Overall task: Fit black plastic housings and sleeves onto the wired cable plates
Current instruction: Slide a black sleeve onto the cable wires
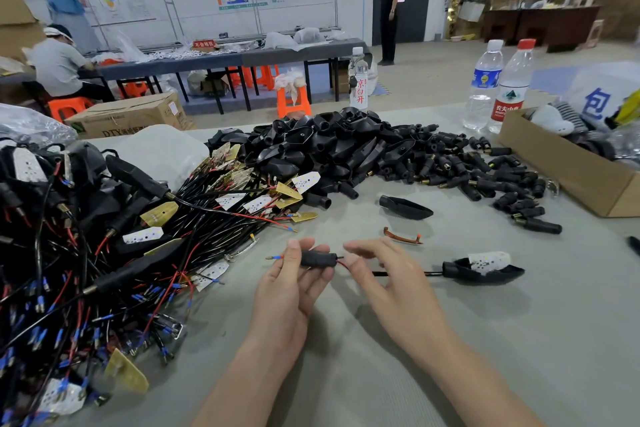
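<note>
Barely denting the job: pinching a black sleeve (pixel 318 259) on the cable (pixel 405 274) mid-table with the left hand (pixel 291 291), resting the right hand (pixel 388 274) loosely alongside (gripping or not, can't tell), one housing (pixel 485 276) already on its plate (pixel 488 261), leaving heaps of wired plates (pixel 228 201), loose housings (pixel 329 146) and loose sleeves (pixel 485 173).

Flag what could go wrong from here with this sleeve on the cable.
1. The left hand pinches the sleeve while a red wire bows out at its right end; it may kink or get nipped.
2. The housing lies loose at the far end of the cable, its white plate sticking up; a tug might drag it or unseat the plate.
</note>
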Demonstrator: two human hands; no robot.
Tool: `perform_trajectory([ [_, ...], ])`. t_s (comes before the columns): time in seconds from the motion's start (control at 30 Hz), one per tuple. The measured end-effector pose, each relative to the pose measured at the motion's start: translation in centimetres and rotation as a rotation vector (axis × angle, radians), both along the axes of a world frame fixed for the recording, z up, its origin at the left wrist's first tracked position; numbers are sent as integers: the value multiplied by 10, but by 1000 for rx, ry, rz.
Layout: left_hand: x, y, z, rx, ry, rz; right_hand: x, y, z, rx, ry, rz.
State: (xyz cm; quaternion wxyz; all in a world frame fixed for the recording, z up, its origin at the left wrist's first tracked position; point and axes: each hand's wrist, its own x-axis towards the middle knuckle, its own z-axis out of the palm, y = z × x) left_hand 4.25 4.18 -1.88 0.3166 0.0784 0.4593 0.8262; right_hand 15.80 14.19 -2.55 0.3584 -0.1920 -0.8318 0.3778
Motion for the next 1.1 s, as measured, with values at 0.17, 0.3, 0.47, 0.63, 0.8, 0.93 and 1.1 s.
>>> perform_trajectory([
  [0.17, 0, -1, 2, 8, -42, -6, 1, -4, -2, -11, -75, 31],
  [0.3, 4, 1, 3, 13, -46, -23, 0, -5, -5, 167, -115, -99],
  [0.47, 6, 2, 2, -1, -16, -46, -2, -1, -6, 214, -190, 44],
  [0.63, 1, 0, 4, -1, -43, 4, -2, 0, -8, 94, -205, 130],
  [0.8, 0, 1, 2, -13, -32, -11, -3, -4, 0, 168, -214, 98],
  [0.93, 2, 2, 0, -16, 0, -17, -2, -1, -7, 181, -264, 136],
  [1.1, -3, 0, 1, -9, 22, 37, -4, 4, -11, -82, -63, 93],
])
